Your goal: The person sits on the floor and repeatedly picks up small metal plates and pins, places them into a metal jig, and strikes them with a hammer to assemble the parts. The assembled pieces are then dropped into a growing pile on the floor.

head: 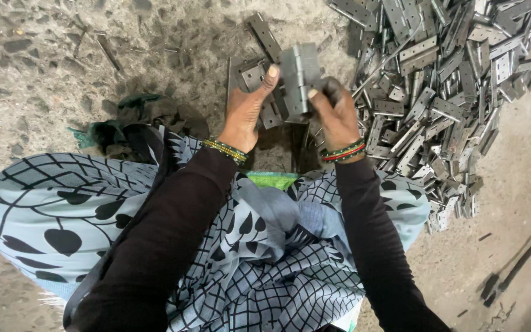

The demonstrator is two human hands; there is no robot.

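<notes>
The left hand (pixel 245 109) and right hand (pixel 334 110) hold one grey hinge (pixel 299 77) between them above the floor (pixel 44 61). Both hands' fingers are clamped on its edges, thumbs pressed against it. A hinge pile (pixel 437 86) lies just right.

Both arms wore long black sleeves. The left hand (pixel 245 114) had green-and-gold bangles at the wrist, the right hand (pixel 337 117) red and green ones. Pale blue cloth with black leaf-and-grid print covered the lap.
</notes>
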